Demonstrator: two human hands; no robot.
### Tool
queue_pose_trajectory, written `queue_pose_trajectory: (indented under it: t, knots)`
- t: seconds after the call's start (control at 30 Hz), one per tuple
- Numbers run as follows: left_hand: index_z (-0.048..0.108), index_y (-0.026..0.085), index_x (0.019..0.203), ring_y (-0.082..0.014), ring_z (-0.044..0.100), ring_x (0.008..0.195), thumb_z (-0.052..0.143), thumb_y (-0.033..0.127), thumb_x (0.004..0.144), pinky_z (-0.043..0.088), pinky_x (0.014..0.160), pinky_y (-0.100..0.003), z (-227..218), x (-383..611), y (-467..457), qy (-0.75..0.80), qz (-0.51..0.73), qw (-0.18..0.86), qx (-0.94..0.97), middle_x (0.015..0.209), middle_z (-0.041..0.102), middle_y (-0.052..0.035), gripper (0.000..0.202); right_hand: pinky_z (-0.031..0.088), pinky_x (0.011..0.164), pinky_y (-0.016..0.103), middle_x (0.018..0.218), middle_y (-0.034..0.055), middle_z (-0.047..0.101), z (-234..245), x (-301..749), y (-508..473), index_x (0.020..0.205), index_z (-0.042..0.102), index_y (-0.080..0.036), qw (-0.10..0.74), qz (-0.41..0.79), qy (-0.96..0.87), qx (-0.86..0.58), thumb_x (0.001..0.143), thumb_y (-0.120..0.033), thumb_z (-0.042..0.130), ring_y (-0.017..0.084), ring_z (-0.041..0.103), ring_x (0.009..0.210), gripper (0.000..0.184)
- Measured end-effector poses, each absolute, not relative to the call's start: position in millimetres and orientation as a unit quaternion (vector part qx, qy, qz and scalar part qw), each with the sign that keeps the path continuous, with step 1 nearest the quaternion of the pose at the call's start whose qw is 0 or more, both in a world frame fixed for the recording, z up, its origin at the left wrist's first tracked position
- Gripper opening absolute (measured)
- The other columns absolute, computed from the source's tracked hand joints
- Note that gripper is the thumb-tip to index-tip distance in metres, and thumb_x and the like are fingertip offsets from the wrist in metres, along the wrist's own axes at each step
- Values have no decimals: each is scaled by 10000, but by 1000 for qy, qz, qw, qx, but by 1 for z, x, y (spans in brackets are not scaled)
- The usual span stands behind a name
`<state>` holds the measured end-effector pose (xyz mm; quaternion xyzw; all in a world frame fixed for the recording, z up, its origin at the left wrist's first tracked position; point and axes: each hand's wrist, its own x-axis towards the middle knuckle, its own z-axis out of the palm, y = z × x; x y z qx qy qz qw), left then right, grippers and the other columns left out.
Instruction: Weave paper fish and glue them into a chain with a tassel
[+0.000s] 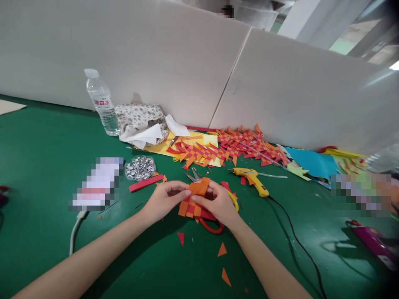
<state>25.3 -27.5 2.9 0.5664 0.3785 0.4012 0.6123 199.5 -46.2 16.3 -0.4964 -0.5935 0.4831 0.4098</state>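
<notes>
Between my two hands is a woven paper piece [188, 207] in orange and red checks, with a plain orange flap at its top. My left hand [165, 200] pinches its left side between thumb and fingers. On the right side, my right hand [218, 203] grips it the same way, thumb in front. Scissors [213, 229] lie on the table beneath the piece and my right hand; their blades point away and part of them is hidden. A red paper strip [146, 183] rests left of my left hand. Small orange scraps [222, 250] lie closer to me.
A yellow glue gun [254, 179] with a black cord lies to the right. Behind are piled woven paper fish [240, 145]. Left stand a water bottle [104, 106], a tissue bag [139, 118], a dish of googly eyes [140, 167] and a phone [99, 182] on a cable.
</notes>
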Motion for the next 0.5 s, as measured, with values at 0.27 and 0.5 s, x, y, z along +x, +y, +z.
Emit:
queue_pose_trajectory:
  t: [0.27, 0.5]
  knots:
    - [679, 175, 883, -187, 654, 858, 627, 306, 738, 489, 796, -284, 1, 21, -24, 368, 413, 610, 568, 932, 711, -53, 203, 517, 787, 384, 928, 47, 698, 9, 200, -48, 1109, 539, -214, 350, 476, -626, -509, 671, -288, 709, 225, 656, 882, 476]
    - [610, 181, 1062, -193, 628, 937, 669, 349, 709, 491, 807, -282, 5, 23, -24, 400, 418, 612, 539, 1010, 685, -67, 395, 531, 730, 345, 948, 56, 701, 13, 199, -46, 1016, 564, -218, 415, 459, -595, -513, 695, -335, 690, 226, 664, 875, 364]
